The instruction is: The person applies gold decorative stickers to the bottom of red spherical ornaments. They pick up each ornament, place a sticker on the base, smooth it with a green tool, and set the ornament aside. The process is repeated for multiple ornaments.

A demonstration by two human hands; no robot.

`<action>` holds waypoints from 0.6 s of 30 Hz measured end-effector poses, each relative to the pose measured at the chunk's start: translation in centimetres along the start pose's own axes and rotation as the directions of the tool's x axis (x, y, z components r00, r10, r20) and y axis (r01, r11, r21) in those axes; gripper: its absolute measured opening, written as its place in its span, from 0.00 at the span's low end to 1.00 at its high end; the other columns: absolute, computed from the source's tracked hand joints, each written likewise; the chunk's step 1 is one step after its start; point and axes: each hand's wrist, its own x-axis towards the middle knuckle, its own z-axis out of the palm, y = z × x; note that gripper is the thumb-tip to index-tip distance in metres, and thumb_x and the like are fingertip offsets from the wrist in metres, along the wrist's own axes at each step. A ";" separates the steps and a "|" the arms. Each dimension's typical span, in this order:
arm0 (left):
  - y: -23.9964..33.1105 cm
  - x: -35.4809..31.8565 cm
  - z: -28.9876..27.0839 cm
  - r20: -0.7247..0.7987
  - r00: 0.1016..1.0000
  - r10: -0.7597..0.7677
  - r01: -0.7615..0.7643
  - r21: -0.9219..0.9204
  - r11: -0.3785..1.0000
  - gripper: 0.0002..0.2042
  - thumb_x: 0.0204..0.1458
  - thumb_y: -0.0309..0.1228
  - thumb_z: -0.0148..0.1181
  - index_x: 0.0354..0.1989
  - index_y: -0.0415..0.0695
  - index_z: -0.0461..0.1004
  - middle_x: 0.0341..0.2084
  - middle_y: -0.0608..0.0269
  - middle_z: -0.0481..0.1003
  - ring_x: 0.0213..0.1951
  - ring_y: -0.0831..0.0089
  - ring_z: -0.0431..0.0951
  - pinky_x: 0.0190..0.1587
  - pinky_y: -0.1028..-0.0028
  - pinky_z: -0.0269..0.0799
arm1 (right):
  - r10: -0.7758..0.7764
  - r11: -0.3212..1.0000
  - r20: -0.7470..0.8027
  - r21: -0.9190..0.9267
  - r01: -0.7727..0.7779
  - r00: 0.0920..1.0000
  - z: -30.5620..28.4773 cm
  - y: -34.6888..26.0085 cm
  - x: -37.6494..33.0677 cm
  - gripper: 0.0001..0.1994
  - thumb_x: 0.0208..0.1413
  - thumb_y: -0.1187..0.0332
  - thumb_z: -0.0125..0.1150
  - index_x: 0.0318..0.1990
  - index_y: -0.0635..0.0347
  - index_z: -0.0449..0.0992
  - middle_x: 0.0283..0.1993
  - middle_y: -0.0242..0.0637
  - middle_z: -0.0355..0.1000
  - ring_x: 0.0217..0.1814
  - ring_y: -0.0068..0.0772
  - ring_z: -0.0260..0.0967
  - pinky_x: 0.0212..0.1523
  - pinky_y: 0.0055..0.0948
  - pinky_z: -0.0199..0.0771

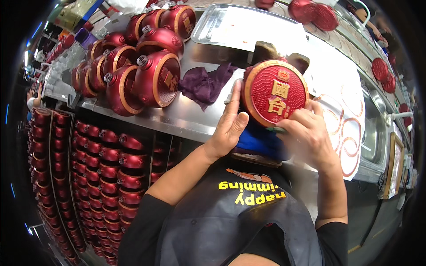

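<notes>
A round, flat-faced red bottle [278,94] with a gold-orange rim and raised gold characters lies face up before me. Two dark padded blocks [265,52] stick up beyond it, and blue cloth [259,142] shows under its near edge. My left hand [228,124] rests against the bottle's left side, fingers straight and thumb apart. At the lower right of the rim, the fingers of my right hand [306,135] are closed on a small green piece [276,130], mostly hidden by them. Motion blurs part of that hand.
Several finished-looking red bottles [159,80] crowd the steel table at left, beside a purple cloth [207,84]. A metal tray [213,26] lies beyond. Orange-brown rings [350,146] lie on white sheeting at right, near a sink [373,148]. Racks of red bottles [108,166] stand below left.
</notes>
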 end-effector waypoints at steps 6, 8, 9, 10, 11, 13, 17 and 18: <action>0.0 -0.7 -0.3 -0.052 0.999 0.013 -0.014 -0.013 1.000 0.37 0.74 0.50 0.40 0.78 0.29 0.43 0.79 0.41 0.45 0.80 0.54 0.43 0.78 0.64 0.38 | -0.072 0.997 0.189 0.031 0.068 0.979 0.6 0.2 7.6 0.13 0.47 0.71 0.73 0.38 0.59 0.76 0.32 0.42 0.74 0.37 0.47 0.73 0.49 0.42 0.68; 0.0 -1.0 -0.2 -0.067 0.997 0.029 -0.029 0.008 1.000 0.37 0.74 0.50 0.39 0.78 0.30 0.44 0.78 0.39 0.47 0.80 0.51 0.44 0.78 0.63 0.38 | -0.067 0.997 0.181 0.037 0.061 0.981 0.6 0.6 9.8 0.12 0.49 0.71 0.72 0.39 0.60 0.76 0.33 0.44 0.75 0.38 0.50 0.74 0.49 0.43 0.69; 0.1 -1.0 -0.2 -0.072 0.997 0.034 -0.033 0.019 0.999 0.37 0.74 0.49 0.39 0.78 0.30 0.44 0.78 0.39 0.48 0.80 0.50 0.45 0.78 0.62 0.38 | -0.017 0.999 0.219 -0.028 0.023 0.976 0.6 0.9 10.8 0.11 0.50 0.70 0.71 0.39 0.62 0.76 0.33 0.47 0.76 0.39 0.55 0.75 0.48 0.45 0.72; 0.0 -0.9 -0.1 -0.076 0.996 0.041 -0.039 0.029 0.999 0.37 0.74 0.49 0.39 0.78 0.30 0.45 0.78 0.39 0.49 0.79 0.50 0.45 0.78 0.62 0.38 | 0.017 1.000 0.211 -0.007 -0.016 0.977 0.7 1.3 11.7 0.11 0.53 0.69 0.70 0.39 0.63 0.76 0.33 0.50 0.77 0.38 0.56 0.76 0.45 0.46 0.75; 0.1 -1.1 0.0 -0.079 0.996 0.048 -0.041 0.093 0.995 0.36 0.74 0.49 0.39 0.78 0.31 0.44 0.77 0.38 0.50 0.78 0.47 0.47 0.78 0.60 0.39 | 0.066 0.998 0.189 -0.018 -0.064 0.980 0.6 1.7 12.5 0.11 0.55 0.68 0.69 0.40 0.64 0.76 0.33 0.51 0.77 0.37 0.57 0.76 0.42 0.46 0.76; 0.1 -0.9 0.1 -0.091 0.994 0.056 -0.042 0.144 0.989 0.36 0.74 0.48 0.40 0.78 0.31 0.44 0.77 0.37 0.50 0.78 0.45 0.49 0.77 0.59 0.41 | 0.207 0.978 0.162 -0.047 -0.202 0.965 0.3 2.9 13.5 0.10 0.59 0.66 0.65 0.40 0.64 0.76 0.32 0.54 0.76 0.35 0.59 0.77 0.37 0.46 0.77; 0.1 -0.7 0.4 -0.100 0.992 0.079 -0.057 0.208 0.976 0.37 0.73 0.47 0.43 0.78 0.31 0.43 0.76 0.35 0.51 0.77 0.43 0.51 0.77 0.57 0.43 | 0.478 0.877 0.023 -0.062 -0.476 0.878 -1.0 5.6 12.6 0.14 0.59 0.63 0.65 0.40 0.69 0.80 0.33 0.58 0.79 0.37 0.55 0.80 0.42 0.44 0.79; 0.1 -0.6 0.4 -0.104 0.990 0.094 -0.070 0.215 0.974 0.37 0.73 0.47 0.43 0.78 0.31 0.43 0.76 0.34 0.51 0.77 0.43 0.51 0.77 0.57 0.43 | 0.534 0.843 -0.028 -0.052 -0.535 0.845 -1.3 6.2 11.7 0.14 0.60 0.63 0.65 0.41 0.69 0.80 0.33 0.57 0.79 0.37 0.52 0.80 0.42 0.42 0.79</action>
